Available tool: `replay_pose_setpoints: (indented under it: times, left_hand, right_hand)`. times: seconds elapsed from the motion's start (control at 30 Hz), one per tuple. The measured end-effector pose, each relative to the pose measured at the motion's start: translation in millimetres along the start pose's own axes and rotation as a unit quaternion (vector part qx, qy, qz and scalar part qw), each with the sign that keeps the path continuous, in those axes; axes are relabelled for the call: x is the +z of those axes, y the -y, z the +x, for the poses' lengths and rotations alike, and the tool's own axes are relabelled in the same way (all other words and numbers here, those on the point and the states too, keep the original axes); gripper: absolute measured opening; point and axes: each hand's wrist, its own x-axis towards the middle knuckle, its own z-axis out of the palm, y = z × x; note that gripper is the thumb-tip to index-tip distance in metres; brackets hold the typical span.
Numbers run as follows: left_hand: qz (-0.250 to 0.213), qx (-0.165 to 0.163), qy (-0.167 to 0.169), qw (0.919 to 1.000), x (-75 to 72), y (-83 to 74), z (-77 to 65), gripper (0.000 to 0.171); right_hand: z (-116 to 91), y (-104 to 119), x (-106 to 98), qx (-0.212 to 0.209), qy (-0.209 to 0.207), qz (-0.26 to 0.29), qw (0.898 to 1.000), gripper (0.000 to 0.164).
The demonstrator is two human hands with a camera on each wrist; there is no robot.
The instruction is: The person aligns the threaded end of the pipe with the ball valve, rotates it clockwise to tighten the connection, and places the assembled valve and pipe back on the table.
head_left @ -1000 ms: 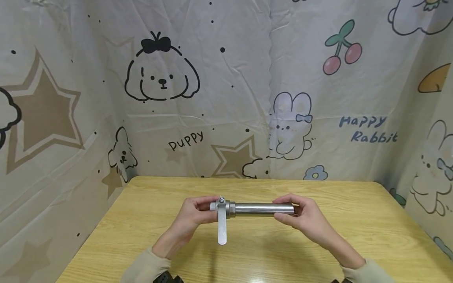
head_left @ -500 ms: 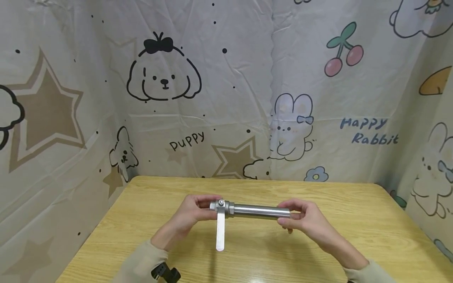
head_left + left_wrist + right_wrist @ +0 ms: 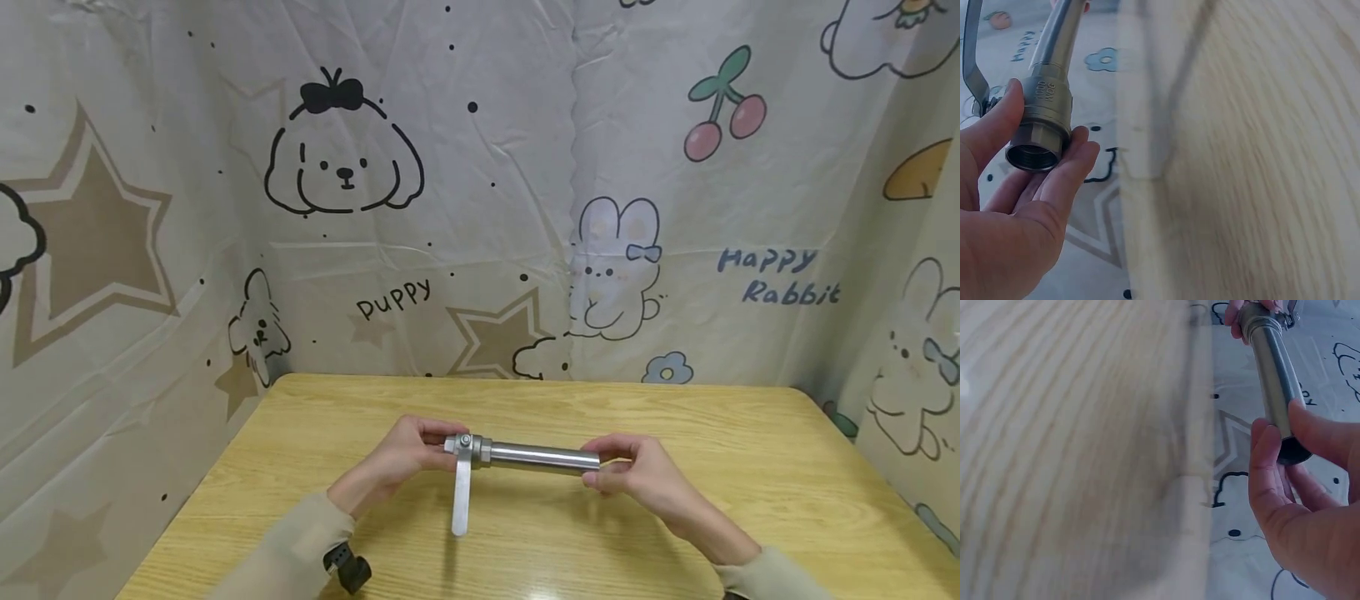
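Observation:
A metal ball valve [image 3: 471,450] with a flat lever handle [image 3: 461,496] is joined to a shiny steel pipe [image 3: 540,457], held above the table. My left hand [image 3: 401,462] grips the valve body at its left end, thumb on one side and fingers on the other. In the left wrist view the open threaded port [image 3: 1033,156] of the valve faces the palm. At the pipe's free end, my right hand [image 3: 645,479] pinches the tube between thumb and fingers. The right wrist view shows the pipe's dark open end [image 3: 1294,451] beside those fingers.
A light wood-grain table [image 3: 337,400] spreads beneath the hands. Behind it and on both sides hangs a pale curtain [image 3: 495,233] printed with cartoon animals, stars and cherries. A small black device [image 3: 348,568] sits at the left sleeve.
The pipe's right end has dropped and shifted left, so valve and pipe now slope down to the right. The right hand has moved left and slightly down with it; both hands keep hold.

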Motion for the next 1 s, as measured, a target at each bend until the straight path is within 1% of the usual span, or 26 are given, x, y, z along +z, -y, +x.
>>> replay_pose_setpoints:
  times: [0.1,0.23,0.27,0.47,0.6,0.8,0.9,1.0]
  left_hand:
    - [0.036,-0.001,0.001,0.9994,-0.4,4.4,2.0,0.049]
    - [0.085,0.006,0.004,0.9964,-2.9,11.2,3.1,0.045]
    - [0.094,0.005,0.004,0.9956,-3.4,12.4,3.1,0.045]
    - [0.126,0.0,0.003,0.992,-4.5,17.3,4.0,0.044]
    - [0.152,-0.001,-0.001,0.9884,-3.1,19.2,4.7,0.044]
    - [0.164,-0.01,-0.014,0.9863,1.3,19.6,3.2,0.042]
    - [0.163,-0.012,-0.022,0.9863,3.9,20.1,2.1,0.042]
    - [0.154,-0.02,-0.032,0.9873,6.5,20.7,0.5,0.044]
  right_hand:
    - [1,-6,2,0.004,-0.005,0.001,1.0,0.045]
    - [2,-11,5,0.007,-0.002,0.005,1.0,0.046]
    - [2,-12,6,0.007,-0.002,-0.001,1.0,0.046]
    - [6,-18,7,0.03,-0.019,-0.049,0.998,0.044]
    - [7,-20,9,0.05,-0.032,-0.054,0.997,0.042]
    - [8,-23,12,0.074,-0.043,-0.038,0.996,0.045]
    - [9,-23,13,0.085,-0.052,-0.04,0.994,0.046]
    - [9,-24,14,0.101,-0.062,-0.042,0.992,0.046]
